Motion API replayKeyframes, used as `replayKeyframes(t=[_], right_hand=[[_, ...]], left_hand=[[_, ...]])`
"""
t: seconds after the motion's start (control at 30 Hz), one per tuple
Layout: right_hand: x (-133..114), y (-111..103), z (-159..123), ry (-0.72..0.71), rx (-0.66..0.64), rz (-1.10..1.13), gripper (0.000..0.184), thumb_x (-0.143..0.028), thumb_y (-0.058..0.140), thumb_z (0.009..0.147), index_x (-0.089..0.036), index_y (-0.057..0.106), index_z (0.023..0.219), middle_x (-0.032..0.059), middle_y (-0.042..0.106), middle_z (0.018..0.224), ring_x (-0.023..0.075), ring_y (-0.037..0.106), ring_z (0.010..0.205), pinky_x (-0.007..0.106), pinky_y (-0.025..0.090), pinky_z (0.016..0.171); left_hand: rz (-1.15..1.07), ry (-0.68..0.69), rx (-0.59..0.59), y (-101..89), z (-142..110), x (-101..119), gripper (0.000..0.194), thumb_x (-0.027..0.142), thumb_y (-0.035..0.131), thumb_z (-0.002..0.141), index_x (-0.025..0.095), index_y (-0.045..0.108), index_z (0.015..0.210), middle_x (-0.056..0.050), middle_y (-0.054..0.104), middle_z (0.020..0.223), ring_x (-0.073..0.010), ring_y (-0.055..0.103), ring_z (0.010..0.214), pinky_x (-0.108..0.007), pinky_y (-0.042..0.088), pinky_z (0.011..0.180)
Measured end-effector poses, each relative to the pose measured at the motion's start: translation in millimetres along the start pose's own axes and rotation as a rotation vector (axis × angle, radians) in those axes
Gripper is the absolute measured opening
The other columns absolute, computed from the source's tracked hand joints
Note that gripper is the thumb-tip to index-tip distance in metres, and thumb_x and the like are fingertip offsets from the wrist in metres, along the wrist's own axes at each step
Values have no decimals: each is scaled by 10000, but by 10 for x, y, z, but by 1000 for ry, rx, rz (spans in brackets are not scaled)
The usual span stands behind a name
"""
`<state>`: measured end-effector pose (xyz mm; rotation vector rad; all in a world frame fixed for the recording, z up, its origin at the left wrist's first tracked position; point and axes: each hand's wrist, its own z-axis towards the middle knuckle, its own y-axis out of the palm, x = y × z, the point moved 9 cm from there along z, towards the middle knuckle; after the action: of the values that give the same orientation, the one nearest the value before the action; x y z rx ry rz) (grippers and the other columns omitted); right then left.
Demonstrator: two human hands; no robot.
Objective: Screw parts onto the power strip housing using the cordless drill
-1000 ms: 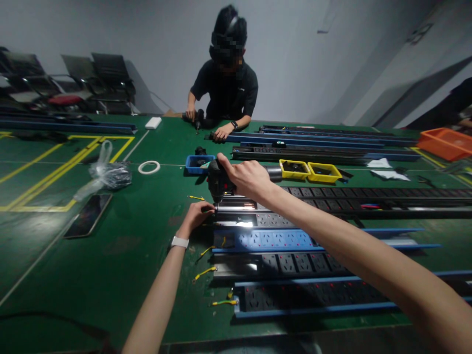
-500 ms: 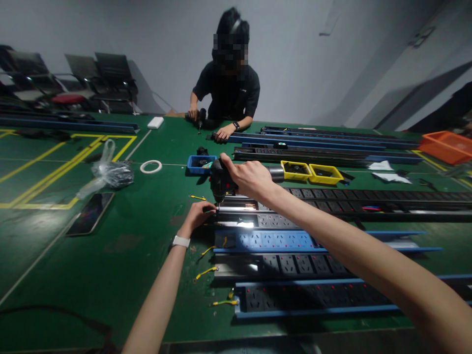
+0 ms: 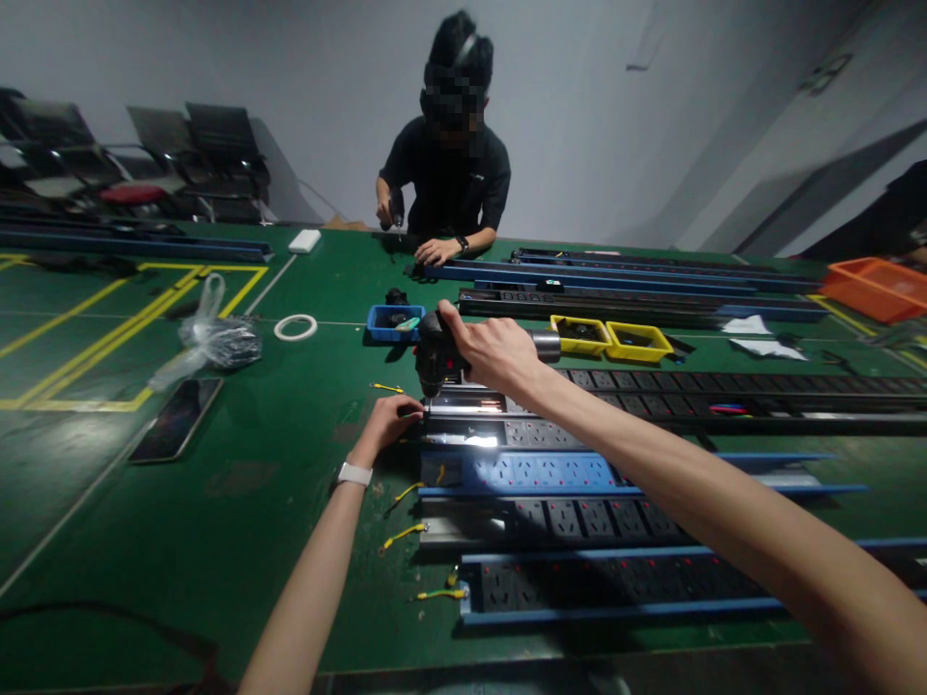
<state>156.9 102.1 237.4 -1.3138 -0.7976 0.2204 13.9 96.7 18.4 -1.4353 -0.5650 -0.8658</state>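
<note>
My right hand (image 3: 496,349) is closed around a black electric screwdriver (image 3: 435,355), its bit pointing down at the left end of a long power strip (image 3: 652,429). My left hand (image 3: 387,421), a white band on its wrist, pinches something small at that same end, right under the bit. More power strips, black and blue (image 3: 521,471), lie in rows nearer to me. Yellow-green wires (image 3: 404,532) stick out from their left ends.
A blue parts bin (image 3: 391,321) and two yellow bins (image 3: 608,336) sit behind the tool. A tape ring (image 3: 294,327), plastic bag (image 3: 210,338) and phone (image 3: 174,418) lie left. A person (image 3: 445,183) works across the green table (image 3: 217,502). An orange crate (image 3: 873,285) stands far right.
My hands and the screwdriver stay almost where they were. The person across the table has lifted their tool off the table.
</note>
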Motion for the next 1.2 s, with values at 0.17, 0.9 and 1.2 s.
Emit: replayKeyframes(t=[0.17,0.9,1.2], right_hand=[[-23,-13,2,-13,22,-12,896,-176,426,845,-143,-102,1568,125,694,946,166,645,795,226,329,701],[-23,-13,7,-6,13,-13,905,-201,441,864,-169,-130,1565,113,696,935,157,637,793,221,312,699],[-9,-1,5,4,-18,-8,912,-189,430,860,-180,-153,1562,106,697,944,160,637,794,222,330,720]], left_hand=[[14,-17,-2,-7,0,19,231,358,684,795,177,760,918,-46,736,959,-160,667,892,-246,499,840],[22,3,6,6,3,3,199,315,680,797,181,763,920,-32,739,944,-141,662,863,-226,492,820],[25,-11,0,8,8,-8,200,324,690,796,182,763,917,-32,738,945,-142,664,869,-220,491,806]])
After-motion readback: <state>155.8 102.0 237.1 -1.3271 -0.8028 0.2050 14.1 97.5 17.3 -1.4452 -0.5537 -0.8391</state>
